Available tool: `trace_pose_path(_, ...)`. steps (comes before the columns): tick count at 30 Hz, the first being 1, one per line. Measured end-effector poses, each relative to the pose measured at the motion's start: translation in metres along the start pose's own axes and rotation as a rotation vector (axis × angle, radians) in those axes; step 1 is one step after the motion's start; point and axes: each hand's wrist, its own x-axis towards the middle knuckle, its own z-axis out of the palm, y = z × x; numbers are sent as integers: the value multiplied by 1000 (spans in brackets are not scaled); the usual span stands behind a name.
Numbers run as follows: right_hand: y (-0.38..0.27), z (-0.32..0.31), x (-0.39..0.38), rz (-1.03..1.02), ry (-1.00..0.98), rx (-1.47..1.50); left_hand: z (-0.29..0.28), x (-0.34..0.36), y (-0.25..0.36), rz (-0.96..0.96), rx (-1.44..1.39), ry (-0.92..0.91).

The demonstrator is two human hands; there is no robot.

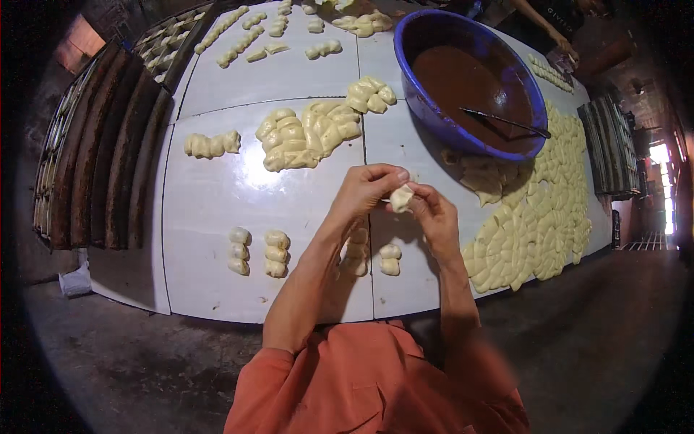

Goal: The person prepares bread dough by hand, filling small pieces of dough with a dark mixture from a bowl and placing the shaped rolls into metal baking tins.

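Cream dough (pixel 401 199) in both closely pinched hands (pixel 365 189) (pixel 437 217)

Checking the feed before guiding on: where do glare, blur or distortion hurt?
Head view: glare whitens the tabletop beside the dough cluster; head view: the right sleeve looks smeared; head view: fisheye bends the tabletop's near edge, corners go black.

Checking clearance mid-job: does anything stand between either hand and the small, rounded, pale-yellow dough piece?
Nothing visible does: the left hand and right hand both have fingers on the small, rounded, pale-yellow dough piece, above the smooth white tabletop.
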Motion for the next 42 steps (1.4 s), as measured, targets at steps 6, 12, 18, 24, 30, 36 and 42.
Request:
trace_pose_path(6, 18, -14, 12, -674, -61, -504, 14, -12, -4, 75, -63, 9)
trace_pose_path(12, 34, 5, 14, -790, 202, -388, 12, -13, -14, 187, -73, -105)
trace_pose_path(18, 35, -1, 16, -752, 312, -576, 22, -22, -26, 102, -161, -57)
trace_pose_path(24, 29, -11, 10, -390, 222, -581, 17, -19, -33, 143, 25, 60)
trace_pose_path(30, 20, -23, -32, -286, -41, -525, 14, -31, -39, -126, -42, -30)
trace_pose_path(36, 45, -37, -35, 94, -250, -644, -12, -45, -28, 97, 676, 345)
trace_pose_path(42, 31, -24, -35, -160, -263, -1127, -63, -66, -23, 70, 725, 424)
